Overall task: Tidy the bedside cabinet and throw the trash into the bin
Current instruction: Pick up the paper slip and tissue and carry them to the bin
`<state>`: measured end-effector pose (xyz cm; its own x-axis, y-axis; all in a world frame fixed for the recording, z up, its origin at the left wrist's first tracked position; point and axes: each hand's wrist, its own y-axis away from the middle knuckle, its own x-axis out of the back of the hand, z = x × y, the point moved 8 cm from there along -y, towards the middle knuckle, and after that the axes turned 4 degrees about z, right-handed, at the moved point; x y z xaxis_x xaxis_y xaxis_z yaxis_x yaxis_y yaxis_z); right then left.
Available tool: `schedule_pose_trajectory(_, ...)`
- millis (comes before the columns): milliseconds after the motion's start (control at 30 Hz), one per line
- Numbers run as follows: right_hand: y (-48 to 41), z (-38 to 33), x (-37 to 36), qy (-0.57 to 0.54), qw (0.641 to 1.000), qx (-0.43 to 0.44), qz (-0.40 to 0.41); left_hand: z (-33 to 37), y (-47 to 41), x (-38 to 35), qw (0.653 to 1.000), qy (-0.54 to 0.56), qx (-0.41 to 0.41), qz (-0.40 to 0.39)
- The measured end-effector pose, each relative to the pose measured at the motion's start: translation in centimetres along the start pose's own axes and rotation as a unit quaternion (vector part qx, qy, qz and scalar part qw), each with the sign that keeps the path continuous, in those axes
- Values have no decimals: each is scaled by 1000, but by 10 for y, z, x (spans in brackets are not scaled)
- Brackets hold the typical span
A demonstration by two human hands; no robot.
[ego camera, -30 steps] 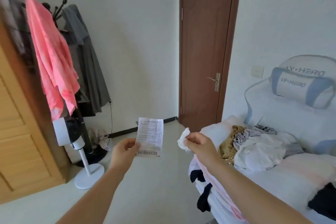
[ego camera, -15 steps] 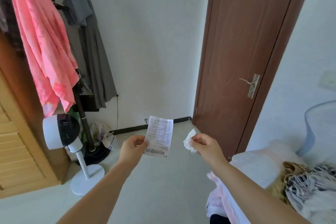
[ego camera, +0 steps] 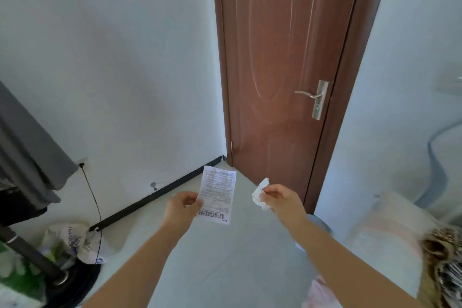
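Observation:
My left hand [ego camera: 182, 209] pinches a printed white receipt [ego camera: 218, 194] by its left edge, holding it upright in front of me. My right hand [ego camera: 281, 199] grips a crumpled white tissue [ego camera: 260, 194] between thumb and fingers. Both hands are held out over the pale floor, a short gap apart, facing the corner by the door. A round grey rim [ego camera: 320, 224], possibly a bin, peeks out under my right forearm; most of it is hidden. The bedside cabinet is out of view.
A closed brown door [ego camera: 280, 62] with a metal handle [ego camera: 312, 95] stands ahead. A coat stand base [ego camera: 62, 280] with hanging grey clothes and plastic bags [ego camera: 67, 240] is at the lower left. The bed with piled clothes [ego camera: 440, 257] is at the right.
I have moved closer to the door and turned right; the pink garment, fan and wardrobe have slid out of view on the left. Both hands keep their grips on the receipt and tissue.

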<state>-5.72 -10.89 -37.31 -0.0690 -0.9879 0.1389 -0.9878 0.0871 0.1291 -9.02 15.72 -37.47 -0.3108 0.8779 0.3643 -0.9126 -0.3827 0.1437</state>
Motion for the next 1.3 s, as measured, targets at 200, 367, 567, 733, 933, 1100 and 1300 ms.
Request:
schedule_pose_trajectory(200, -108, 33, 40, -15, 996, -41, 78, 22, -117, -100, 996, -41, 0, -77)
schedule_pose_trajectory(367, -206, 72, 93, -41, 986, -87, 134, 40, -208, -207, 989, -83, 16, -123)
schedule_pose_trajectory(567, -280, 142, 159, -29, 965, -159, 205, 38, -275, -335, 973, -128, 25, -191)
schedule_pose_trajectory(733, -298, 207, 194, -60, 933, -224, 274, 6, -304, -421, 952, -164, 52, -251)
schedule_pose_trajectory(933, -308, 304, 212, -90, 893, -284, 337, -57, -331, -520, 924, -211, 63, -313)
schedule_pose_trajectory(1100, -322, 409, 203, -82, 867, -337, 358, -146, -342, -594, 892, -247, 96, -366)
schedule_pose_trajectory(1300, -343, 533, 184, -101, 837, -376, 385, -259, -353, -668, 880, -252, 140, -379)
